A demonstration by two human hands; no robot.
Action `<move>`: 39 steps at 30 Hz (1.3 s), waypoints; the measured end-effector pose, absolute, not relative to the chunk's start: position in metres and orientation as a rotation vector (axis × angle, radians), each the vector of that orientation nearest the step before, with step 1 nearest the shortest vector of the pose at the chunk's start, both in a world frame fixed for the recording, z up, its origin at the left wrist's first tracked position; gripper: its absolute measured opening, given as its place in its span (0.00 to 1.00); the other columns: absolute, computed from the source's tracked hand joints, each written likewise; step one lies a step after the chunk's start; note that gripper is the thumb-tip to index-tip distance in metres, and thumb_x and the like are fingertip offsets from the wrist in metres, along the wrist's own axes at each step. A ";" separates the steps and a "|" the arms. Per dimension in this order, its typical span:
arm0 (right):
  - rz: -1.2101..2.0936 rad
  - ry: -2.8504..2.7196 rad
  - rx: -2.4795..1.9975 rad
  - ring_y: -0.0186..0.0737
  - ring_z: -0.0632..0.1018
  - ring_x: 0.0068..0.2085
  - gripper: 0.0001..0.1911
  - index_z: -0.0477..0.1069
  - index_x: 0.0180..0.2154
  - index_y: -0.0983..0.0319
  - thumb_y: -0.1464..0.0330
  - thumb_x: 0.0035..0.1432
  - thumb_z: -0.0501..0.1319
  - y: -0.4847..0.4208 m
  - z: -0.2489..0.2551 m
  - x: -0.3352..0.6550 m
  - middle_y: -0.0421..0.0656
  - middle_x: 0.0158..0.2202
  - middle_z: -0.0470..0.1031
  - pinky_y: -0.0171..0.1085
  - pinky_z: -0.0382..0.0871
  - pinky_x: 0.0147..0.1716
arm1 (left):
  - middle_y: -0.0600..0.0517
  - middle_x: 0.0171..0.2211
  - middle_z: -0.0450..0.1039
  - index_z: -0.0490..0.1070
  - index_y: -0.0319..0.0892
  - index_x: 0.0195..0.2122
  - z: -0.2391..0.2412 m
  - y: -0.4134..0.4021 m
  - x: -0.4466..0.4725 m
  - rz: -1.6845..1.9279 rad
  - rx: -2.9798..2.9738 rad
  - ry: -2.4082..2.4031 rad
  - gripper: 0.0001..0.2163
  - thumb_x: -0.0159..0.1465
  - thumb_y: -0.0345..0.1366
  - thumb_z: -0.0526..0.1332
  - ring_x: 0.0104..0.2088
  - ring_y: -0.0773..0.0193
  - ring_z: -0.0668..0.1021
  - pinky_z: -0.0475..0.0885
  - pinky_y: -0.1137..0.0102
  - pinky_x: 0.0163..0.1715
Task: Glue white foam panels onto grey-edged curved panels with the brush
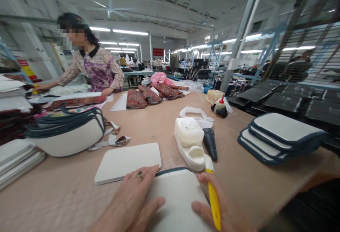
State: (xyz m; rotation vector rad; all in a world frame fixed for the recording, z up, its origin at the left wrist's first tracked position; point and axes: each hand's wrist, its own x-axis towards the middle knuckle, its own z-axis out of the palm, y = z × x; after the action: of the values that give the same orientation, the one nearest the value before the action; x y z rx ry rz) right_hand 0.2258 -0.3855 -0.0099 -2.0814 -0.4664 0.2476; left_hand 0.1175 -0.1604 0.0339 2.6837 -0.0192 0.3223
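Note:
My left hand (132, 200), with a ring on one finger, lies flat with spread fingers on a white padded panel with dark edging (177, 196) at the table's near edge. My right hand (212, 203) rests on the panel's right side, and its fingers are closed round a yellow-handled brush (214, 196). The brush tip points toward a white glue pot (190, 141) just beyond the panel. A plain white board (127, 161) lies to the left, behind my left hand.
A stack of dark-edged white panels (278, 136) sits at right, and a curved bundle of them (66, 133) at left. A red-capped glue bottle (220, 105) and patterned fabric pieces (148, 95) lie farther back. A co-worker (92, 69) leans over the brown table (159, 118).

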 end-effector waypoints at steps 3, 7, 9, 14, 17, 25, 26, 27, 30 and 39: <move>0.219 -0.447 -2.026 0.46 0.75 0.41 0.22 0.64 0.41 0.55 0.56 0.41 0.62 -0.386 -0.008 0.222 0.40 0.38 0.75 0.38 0.67 0.40 | 0.48 0.47 0.72 0.61 0.50 0.57 0.036 -0.155 0.113 0.154 2.549 0.107 0.25 0.57 0.39 0.60 0.45 0.53 0.74 0.70 0.62 0.44; 0.157 -0.401 -1.928 0.47 0.74 0.47 0.22 0.64 0.40 0.54 0.57 0.41 0.63 -0.386 -0.009 0.219 0.41 0.43 0.74 0.38 0.66 0.45 | 0.47 0.52 0.67 0.60 0.49 0.57 0.035 -0.158 0.119 0.096 2.387 0.178 0.31 0.51 0.32 0.63 0.51 0.52 0.69 0.64 0.59 0.51; 0.150 -0.409 -1.877 0.47 0.73 0.49 0.21 0.64 0.41 0.54 0.56 0.43 0.62 -0.384 -0.011 0.219 0.41 0.44 0.74 0.38 0.65 0.47 | 0.48 0.52 0.66 0.60 0.49 0.57 0.034 -0.158 0.123 0.068 2.320 0.167 0.32 0.49 0.30 0.63 0.52 0.53 0.68 0.62 0.59 0.52; 0.225 -0.433 -1.827 0.45 0.75 0.45 0.20 0.62 0.39 0.55 0.57 0.45 0.62 -0.376 -0.013 0.224 0.43 0.45 0.75 0.39 0.68 0.44 | 0.50 0.49 0.67 0.60 0.50 0.57 0.034 -0.154 0.128 0.050 2.248 0.112 0.34 0.48 0.29 0.64 0.50 0.54 0.68 0.62 0.60 0.51; 0.192 -0.441 -1.854 0.46 0.76 0.45 0.19 0.63 0.39 0.56 0.57 0.45 0.61 -0.374 -0.016 0.228 0.43 0.45 0.75 0.39 0.69 0.43 | 0.51 0.47 0.67 0.60 0.49 0.57 0.037 -0.153 0.130 0.048 2.224 0.100 0.35 0.46 0.28 0.66 0.47 0.55 0.68 0.62 0.61 0.50; 0.209 -0.443 -1.774 0.45 0.77 0.40 0.21 0.63 0.38 0.56 0.55 0.42 0.63 -0.371 -0.011 0.225 0.43 0.44 0.75 0.39 0.70 0.39 | 0.54 0.44 0.66 0.60 0.49 0.55 0.042 -0.154 0.133 0.044 2.166 0.077 0.36 0.44 0.30 0.70 0.44 0.58 0.67 0.60 0.65 0.47; 0.189 -0.449 -1.766 0.46 0.77 0.41 0.21 0.64 0.38 0.55 0.55 0.43 0.63 -0.370 -0.010 0.224 0.43 0.44 0.75 0.39 0.70 0.38 | 0.54 0.43 0.66 0.60 0.50 0.56 0.042 -0.154 0.133 0.052 2.160 0.060 0.37 0.44 0.30 0.70 0.44 0.58 0.67 0.60 0.65 0.47; 0.166 -0.453 -1.758 0.46 0.77 0.41 0.21 0.64 0.38 0.55 0.55 0.43 0.63 -0.370 -0.010 0.224 0.43 0.44 0.75 0.39 0.70 0.38 | 0.54 0.43 0.66 0.59 0.50 0.56 0.043 -0.154 0.132 0.060 2.149 0.035 0.38 0.44 0.30 0.71 0.44 0.58 0.67 0.61 0.65 0.46; 0.083 -0.453 -1.765 0.46 0.76 0.42 0.21 0.63 0.39 0.55 0.54 0.44 0.62 -0.373 -0.007 0.225 0.44 0.46 0.74 0.41 0.68 0.41 | 0.54 0.42 0.65 0.57 0.50 0.57 0.050 -0.155 0.129 0.078 2.119 -0.044 0.39 0.44 0.30 0.71 0.44 0.59 0.67 0.61 0.67 0.46; 0.091 -0.317 -1.796 0.41 0.76 0.28 0.25 0.59 0.41 0.54 0.54 0.42 0.63 -0.380 0.001 0.216 0.36 0.26 0.75 0.36 0.69 0.28 | 0.51 0.48 0.64 0.62 0.50 0.55 0.056 -0.154 0.129 0.072 2.131 -0.158 0.34 0.46 0.34 0.71 0.48 0.55 0.66 0.60 0.67 0.48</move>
State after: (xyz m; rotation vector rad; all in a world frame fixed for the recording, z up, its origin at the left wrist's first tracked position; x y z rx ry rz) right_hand 0.2156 -0.3800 0.0014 -1.7960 -0.3175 0.0911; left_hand 0.1286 -0.1537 0.0559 2.1309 -0.1578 0.0723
